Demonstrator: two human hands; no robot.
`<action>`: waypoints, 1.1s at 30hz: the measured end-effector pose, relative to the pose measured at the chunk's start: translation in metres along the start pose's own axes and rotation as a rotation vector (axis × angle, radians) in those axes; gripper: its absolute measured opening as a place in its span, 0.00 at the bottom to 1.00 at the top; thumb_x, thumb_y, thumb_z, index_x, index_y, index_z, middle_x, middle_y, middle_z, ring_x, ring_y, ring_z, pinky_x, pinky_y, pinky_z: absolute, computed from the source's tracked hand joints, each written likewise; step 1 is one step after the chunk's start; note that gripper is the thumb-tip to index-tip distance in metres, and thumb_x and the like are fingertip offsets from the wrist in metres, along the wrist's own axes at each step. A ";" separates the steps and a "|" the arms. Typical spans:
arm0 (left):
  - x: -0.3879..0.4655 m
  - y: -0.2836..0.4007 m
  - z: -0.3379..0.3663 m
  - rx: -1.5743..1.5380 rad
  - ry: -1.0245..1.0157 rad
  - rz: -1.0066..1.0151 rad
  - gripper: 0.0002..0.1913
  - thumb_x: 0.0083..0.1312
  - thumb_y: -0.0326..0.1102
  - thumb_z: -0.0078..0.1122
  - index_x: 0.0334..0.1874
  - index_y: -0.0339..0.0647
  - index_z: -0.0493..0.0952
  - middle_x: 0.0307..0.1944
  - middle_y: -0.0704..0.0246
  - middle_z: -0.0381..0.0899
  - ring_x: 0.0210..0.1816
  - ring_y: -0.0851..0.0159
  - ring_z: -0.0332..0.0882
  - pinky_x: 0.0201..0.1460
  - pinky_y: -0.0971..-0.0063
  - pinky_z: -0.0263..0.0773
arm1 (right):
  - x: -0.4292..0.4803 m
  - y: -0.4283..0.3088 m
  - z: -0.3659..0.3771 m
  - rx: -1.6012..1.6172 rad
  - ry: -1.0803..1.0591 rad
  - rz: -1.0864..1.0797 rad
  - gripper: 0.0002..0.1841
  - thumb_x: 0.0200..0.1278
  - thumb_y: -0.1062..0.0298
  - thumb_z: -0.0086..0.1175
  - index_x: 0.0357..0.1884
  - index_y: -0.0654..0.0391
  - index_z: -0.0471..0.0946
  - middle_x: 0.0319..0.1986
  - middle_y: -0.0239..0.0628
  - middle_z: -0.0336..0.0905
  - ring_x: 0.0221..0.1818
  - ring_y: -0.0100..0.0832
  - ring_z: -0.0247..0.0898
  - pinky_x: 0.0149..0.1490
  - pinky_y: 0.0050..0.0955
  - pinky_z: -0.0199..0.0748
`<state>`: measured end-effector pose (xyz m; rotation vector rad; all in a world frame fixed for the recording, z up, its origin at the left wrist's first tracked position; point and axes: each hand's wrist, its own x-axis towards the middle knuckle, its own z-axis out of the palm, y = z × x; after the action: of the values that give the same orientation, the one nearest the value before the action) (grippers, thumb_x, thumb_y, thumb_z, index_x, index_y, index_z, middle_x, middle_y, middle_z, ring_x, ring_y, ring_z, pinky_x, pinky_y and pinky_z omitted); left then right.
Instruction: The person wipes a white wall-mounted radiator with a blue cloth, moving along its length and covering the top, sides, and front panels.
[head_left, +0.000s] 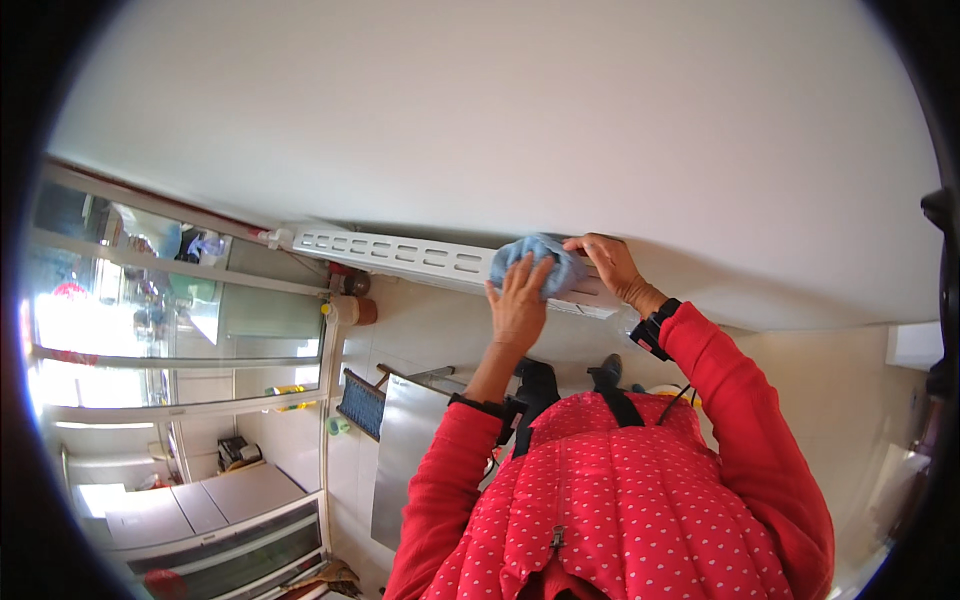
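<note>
A bunched light-blue cloth (536, 251) lies on the slotted top of a white wall radiator (390, 250), near its right end. My left hand (519, 300) is on the near side of the cloth, its fingers spread over the folds and pressing it to the radiator. From the right, my right hand (611, 270) reaches to the cloth's edge with bent fingers. Its fingertips touch the cloth there, and whether they pinch it is hard to see. The radiator's right end is partly behind the cloth and my right hand.
A pale wall (487, 127) rises behind the radiator. At its left end are a white pipe valve (279, 238) and a jug with a yellow cap (345, 310). A metal-topped table (405, 450) and a dark woven stool (360, 403) stand left of me. Glazed sliding doors (180, 411) line the left side.
</note>
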<state>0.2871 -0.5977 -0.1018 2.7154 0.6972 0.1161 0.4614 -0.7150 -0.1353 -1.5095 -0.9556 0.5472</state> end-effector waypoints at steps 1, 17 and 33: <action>0.002 -0.003 -0.003 -0.087 0.003 -0.032 0.34 0.61 0.28 0.60 0.70 0.62 0.65 0.73 0.68 0.60 0.74 0.57 0.56 0.70 0.31 0.47 | -0.001 0.000 -0.001 -0.003 -0.007 0.005 0.24 0.76 0.52 0.38 0.47 0.61 0.81 0.45 0.41 0.84 0.50 0.34 0.77 0.59 0.31 0.70; -0.011 0.060 0.036 0.156 -0.086 0.623 0.31 0.59 0.29 0.56 0.67 0.65 0.70 0.72 0.68 0.57 0.72 0.48 0.54 0.69 0.35 0.52 | -0.033 -0.042 -0.034 -0.074 -0.003 0.141 0.15 0.72 0.61 0.50 0.46 0.62 0.82 0.43 0.41 0.85 0.46 0.30 0.80 0.53 0.30 0.75; 0.009 -0.127 -0.027 0.273 0.112 0.174 0.29 0.62 0.27 0.54 0.65 0.66 0.70 0.72 0.68 0.59 0.71 0.49 0.59 0.68 0.47 0.61 | -0.001 -0.022 0.023 -0.583 -0.038 -0.134 0.15 0.67 0.65 0.52 0.54 0.54 0.75 0.48 0.44 0.81 0.49 0.48 0.77 0.53 0.39 0.75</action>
<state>0.2330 -0.4800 -0.1193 3.0500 0.5394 0.2323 0.4372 -0.7035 -0.1181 -1.9322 -1.3082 0.2037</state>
